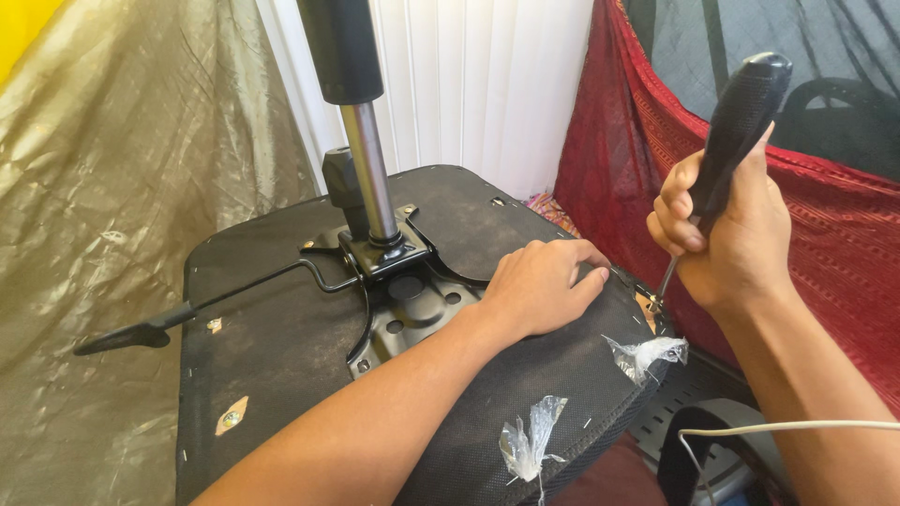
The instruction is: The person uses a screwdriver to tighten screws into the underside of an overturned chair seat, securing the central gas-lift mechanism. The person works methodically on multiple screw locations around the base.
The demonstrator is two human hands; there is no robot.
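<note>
Head view: left hand (544, 286) lies flat, fingers spread, pinning the upturned black fabric-covered chair seat (281, 347) near its right edge. Right hand (731, 239) is fisted round a black-handled screwdriver (736, 131), tip at the seat rim. Best kept low, prying away from the fingers. Red cloth (844, 244) crowds the right; metal gas-lift column (370, 173) stands clear.

Overturned chair seat (281, 356) at centre, underside up. Mounting plate (412, 309) on it, just toward 12 o'clock of the middle, gas-lift column (367, 169) rising from the plate toward 12. Lever (169, 323) reaching out to 9 o'clock past the seat edge. Left hand (544, 286) flat on the seat at 3 o'clock of the plate. Right hand (736, 239) further toward 3, off the seat edge, wrapped around a screwdriver (736, 131), tip touching the seat edge. Plastic scraps (647, 354) along the edge at 4 to 5 o'clock. Cable (797, 427) at 4 o'clock.
</note>
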